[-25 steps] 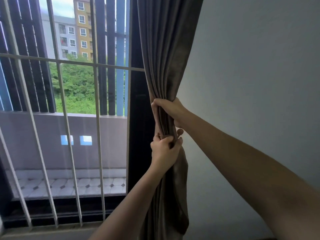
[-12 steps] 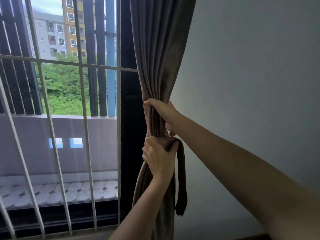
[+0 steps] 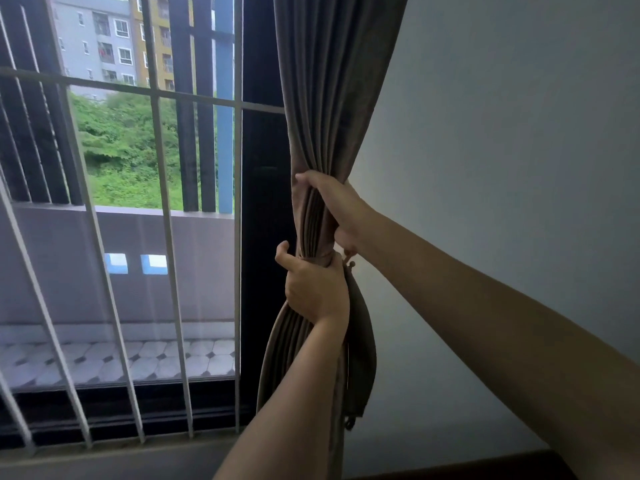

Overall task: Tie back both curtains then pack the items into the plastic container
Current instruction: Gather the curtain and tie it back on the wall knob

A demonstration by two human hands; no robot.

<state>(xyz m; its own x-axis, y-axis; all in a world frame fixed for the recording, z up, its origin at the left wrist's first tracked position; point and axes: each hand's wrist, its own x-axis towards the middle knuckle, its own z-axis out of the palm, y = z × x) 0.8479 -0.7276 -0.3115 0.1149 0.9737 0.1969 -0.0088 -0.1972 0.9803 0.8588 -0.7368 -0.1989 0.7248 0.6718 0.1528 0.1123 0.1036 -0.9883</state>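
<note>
Your right hand (image 3: 334, 206) was closed around the gathered brown curtain (image 3: 332, 98), just to the right of the dark window frame (image 3: 259, 237). Your left hand (image 3: 315, 292) gripped the same bundle lower along that frame and also held a fabric tie-back (image 3: 363, 358), whose loose end hung down near the frame

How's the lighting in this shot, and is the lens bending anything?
Head view: daylight comes from the window side, so the curtain, left hand and right hand look dim against the bright greenery outside. Also in the head view, the wide lens bows and splays the white window bars. The wall reads evenly grey, and nothing is noticeably blurred.
</note>
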